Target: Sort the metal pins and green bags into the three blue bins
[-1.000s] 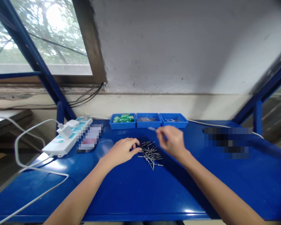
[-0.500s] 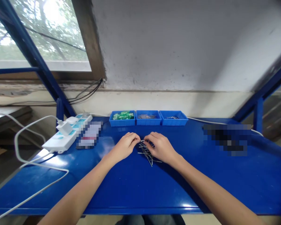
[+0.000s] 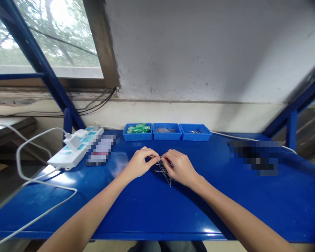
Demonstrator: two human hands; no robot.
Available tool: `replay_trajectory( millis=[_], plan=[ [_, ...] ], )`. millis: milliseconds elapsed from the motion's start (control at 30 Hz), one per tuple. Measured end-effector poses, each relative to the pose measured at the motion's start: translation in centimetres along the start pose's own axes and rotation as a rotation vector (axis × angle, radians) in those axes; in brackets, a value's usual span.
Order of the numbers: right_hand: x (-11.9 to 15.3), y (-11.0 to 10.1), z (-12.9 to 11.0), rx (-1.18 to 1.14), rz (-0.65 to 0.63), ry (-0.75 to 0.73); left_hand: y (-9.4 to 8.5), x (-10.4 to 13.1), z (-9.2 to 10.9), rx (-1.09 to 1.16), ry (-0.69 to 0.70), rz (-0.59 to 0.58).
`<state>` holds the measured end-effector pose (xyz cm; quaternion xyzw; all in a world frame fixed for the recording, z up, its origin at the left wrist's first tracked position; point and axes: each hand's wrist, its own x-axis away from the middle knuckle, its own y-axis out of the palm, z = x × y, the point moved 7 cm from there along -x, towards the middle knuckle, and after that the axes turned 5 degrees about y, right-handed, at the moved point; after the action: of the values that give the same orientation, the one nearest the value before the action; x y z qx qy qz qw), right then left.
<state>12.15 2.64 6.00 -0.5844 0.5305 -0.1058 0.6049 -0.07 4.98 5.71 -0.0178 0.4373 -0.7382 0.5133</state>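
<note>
My left hand [image 3: 142,162] is closed in a pinch, thumb against fingertips, on a thin metal rod [image 3: 154,156]. Almost touching it, my right hand [image 3: 179,166] pinches at the rod's right end; the fingers hide what exactly is between them. Both hands are just above the tabletop, over a loose pile of thin dark and silvery metal rods [image 3: 163,171]. These rods lie crossed at several angles, and my right hand covers part of them.
Three blue bins stand in a row at the back: one with green packets [image 3: 139,129], a middle bin [image 3: 167,136] with small pieces, and a right bin [image 3: 195,137] with thin metal parts. A white power strip [image 3: 68,155], a blurred phone [image 3: 101,150] and a blurred dark object [image 3: 254,157] flank them.
My left hand has shifted slightly right, so the fingertips of both hands are closer together. My right hand has barely moved, now covering a little more of the pile's right side.
</note>
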Motion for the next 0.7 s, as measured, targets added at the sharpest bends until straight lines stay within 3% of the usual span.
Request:
replay_trajectory(
  millis=[333,600,700],
  plan=[
    [0.0,-0.5,0.4,-0.048,0.014,0.033,-0.9,0.2,0.0,-0.003,-0.059,0.103],
    [0.1,-0.5,0.5,-0.115,0.034,0.086,-0.6,0.2,0.0,-0.111,-0.034,0.084],
    [0.2,-0.5,-0.1,-0.046,0.043,0.010,-0.4,0.2,0.1,-0.097,-0.049,0.100]
  ],
)
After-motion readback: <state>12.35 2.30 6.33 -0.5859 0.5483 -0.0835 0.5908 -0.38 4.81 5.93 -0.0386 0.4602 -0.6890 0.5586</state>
